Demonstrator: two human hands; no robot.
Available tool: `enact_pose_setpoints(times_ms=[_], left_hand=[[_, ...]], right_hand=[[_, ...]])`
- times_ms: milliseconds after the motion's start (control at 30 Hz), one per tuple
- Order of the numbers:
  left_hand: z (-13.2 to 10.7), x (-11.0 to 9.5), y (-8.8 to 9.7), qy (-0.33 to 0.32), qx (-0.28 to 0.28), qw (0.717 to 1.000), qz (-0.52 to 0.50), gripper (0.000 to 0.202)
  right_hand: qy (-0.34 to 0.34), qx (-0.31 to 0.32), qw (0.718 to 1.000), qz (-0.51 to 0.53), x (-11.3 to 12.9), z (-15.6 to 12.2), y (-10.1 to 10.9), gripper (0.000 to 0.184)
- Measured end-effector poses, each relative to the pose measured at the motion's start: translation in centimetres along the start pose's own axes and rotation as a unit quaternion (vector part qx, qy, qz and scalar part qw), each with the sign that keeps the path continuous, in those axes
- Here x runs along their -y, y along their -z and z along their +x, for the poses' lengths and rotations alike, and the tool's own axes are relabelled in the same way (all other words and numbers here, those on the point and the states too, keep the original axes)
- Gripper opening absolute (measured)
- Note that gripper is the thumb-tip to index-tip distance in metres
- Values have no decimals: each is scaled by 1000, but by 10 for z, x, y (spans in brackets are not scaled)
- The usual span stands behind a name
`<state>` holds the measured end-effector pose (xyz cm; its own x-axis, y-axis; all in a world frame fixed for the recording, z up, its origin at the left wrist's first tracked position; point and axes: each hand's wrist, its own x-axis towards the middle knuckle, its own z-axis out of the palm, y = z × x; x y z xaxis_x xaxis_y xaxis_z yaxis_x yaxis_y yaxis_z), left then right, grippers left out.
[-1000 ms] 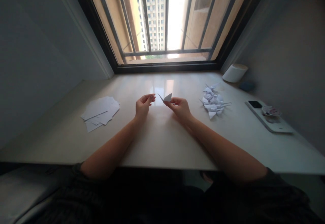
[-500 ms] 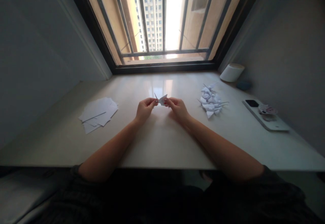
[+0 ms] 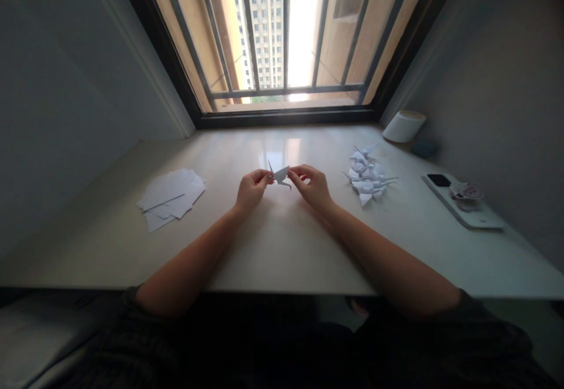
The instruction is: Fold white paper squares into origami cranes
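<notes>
A white paper crane point(image 3: 282, 174) is held between my two hands, above the middle of the pale table. My left hand point(image 3: 252, 187) pinches its left side between thumb and fingers. On the other side, my right hand point(image 3: 312, 185) has thumb and fingertips closed on the tip of the right wing. One thin point of the crane sticks up near my left fingertips, and a bent point hangs down at the lower right. A pile of folded paper cranes point(image 3: 366, 176) lies right of my right hand.
Loose white paper sheets point(image 3: 176, 192) lie stacked at the left. A phone point(image 3: 458, 204) with a round grip on its back rests at the right. Behind it are a white cylinder point(image 3: 403, 126) and a small dark object point(image 3: 423, 148). A barred window point(image 3: 284, 120) borders the table's far edge.
My right fingers have shifted slightly outward to the crane's wing tip. More of the wing and the bent lower point now show. My left hand has barely moved.
</notes>
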<state>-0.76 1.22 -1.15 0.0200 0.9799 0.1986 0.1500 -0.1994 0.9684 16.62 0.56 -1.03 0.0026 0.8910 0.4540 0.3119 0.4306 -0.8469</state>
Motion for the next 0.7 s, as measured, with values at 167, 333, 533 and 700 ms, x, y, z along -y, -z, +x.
enact_pose_setpoints(times_ms=[167,333,533,700], left_hand=[[1,5,2,-56,10,994,94,17],[-2,0,3,-66,-35,988,133,15],[-9,-11,0,-69,-46,986,143,28],[-15,-18,-7,-16,-22,998,61,36]], right_hand=[[54,15,997,-47,4,-1,1,15],[46,17,997,-67,1,-2,-1,13],[87,-53,985,-141,6,-2,2,16],[124,-23,975,-183,8,-6,1,14]])
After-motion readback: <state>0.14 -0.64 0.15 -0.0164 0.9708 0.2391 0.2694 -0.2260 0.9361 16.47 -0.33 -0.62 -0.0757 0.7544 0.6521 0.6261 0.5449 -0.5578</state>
